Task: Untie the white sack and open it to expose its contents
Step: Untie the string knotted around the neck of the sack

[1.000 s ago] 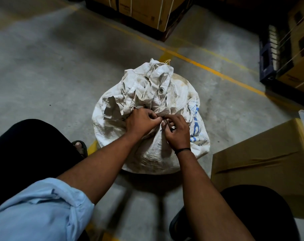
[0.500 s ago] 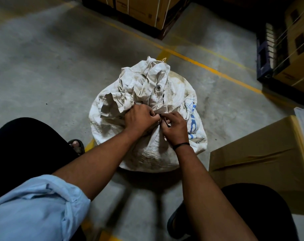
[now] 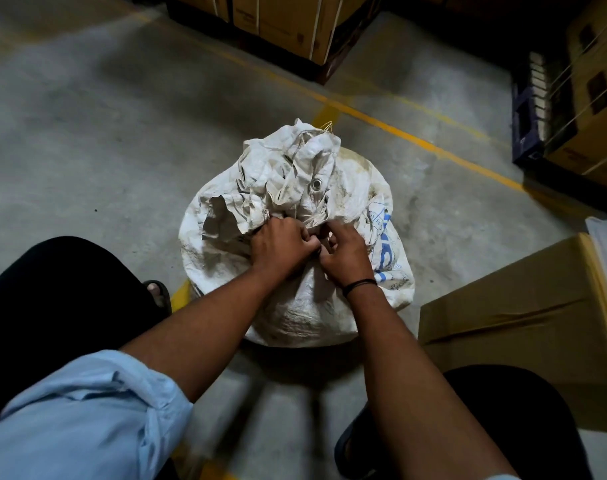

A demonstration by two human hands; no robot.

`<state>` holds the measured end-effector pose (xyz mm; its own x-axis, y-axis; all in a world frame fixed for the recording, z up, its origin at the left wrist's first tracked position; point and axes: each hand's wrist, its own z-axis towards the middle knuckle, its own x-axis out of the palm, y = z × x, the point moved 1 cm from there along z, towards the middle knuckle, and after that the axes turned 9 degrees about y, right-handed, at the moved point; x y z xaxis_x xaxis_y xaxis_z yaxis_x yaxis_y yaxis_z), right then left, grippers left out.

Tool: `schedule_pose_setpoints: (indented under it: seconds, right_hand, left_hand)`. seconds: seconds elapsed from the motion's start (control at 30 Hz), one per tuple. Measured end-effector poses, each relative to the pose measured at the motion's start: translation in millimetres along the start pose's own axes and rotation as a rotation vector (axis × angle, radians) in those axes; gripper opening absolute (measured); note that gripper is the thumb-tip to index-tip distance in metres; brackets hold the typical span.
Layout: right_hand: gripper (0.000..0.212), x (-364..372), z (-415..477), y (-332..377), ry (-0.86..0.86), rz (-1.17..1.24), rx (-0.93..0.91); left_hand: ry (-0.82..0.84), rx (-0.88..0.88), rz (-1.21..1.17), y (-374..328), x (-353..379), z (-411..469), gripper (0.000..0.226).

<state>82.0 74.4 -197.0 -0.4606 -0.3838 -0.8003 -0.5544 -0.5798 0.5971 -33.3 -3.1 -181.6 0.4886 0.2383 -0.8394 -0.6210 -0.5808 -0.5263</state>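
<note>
A dirty white woven sack with blue print stands on the concrete floor between my knees. Its crumpled top is bunched together and bound at the neck; a metal eyelet shows in the folds. My left hand grips the bunched neck with curled fingers. My right hand, with a black band on the wrist, pinches at the tie right beside the left hand. The tie itself is mostly hidden between my fingers, and the sack's contents are hidden.
A brown cardboard box lies close on the right. Strapped cartons on a pallet stand at the back, and more cartons with a blue crate at the far right. Yellow floor lines run behind the sack.
Both hands stay at the sack's neck. The right hand's fingers have shifted and spread a little at the tie, while the left keeps its grip.
</note>
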Motion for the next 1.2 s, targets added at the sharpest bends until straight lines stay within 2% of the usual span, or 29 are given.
schedule_pose_setpoints:
  seconds: [0.4, 0.67, 0.97, 1.1, 1.2]
  right_hand:
    - [0.02, -0.2, 0.8, -1.4, 0.035, 0.0, -0.018]
    - [0.042, 4.0, -6.8, 1.7, 0.026, 0.081, -0.005]
    - [0.031, -2.9, -3.3, 5.5, 0.098, -0.01, -0.001]
    - [0.028, -3.4, -3.3, 0.9, 0.06, 0.016, -0.014]
    - [0.018, -2.2, -6.0, 1.0, -0.063, 0.151, 0.017]
  left_hand:
    - [0.003, 0.018, 0.001, -1.3, 3.4, -0.1, 0.028]
    - [-0.056, 0.003, 0.064, 1.8, 3.5, 2.1, 0.033]
    - [-0.043, 0.022, 0.07, 0.5, 0.8, -2.5, 0.033]
    - [0.005, 0.097, -0.023, 11.1, -0.2, -0.7, 0.028]
    - [0.011, 0.16, -0.118, 18.1, -0.5, -0.8, 0.027]
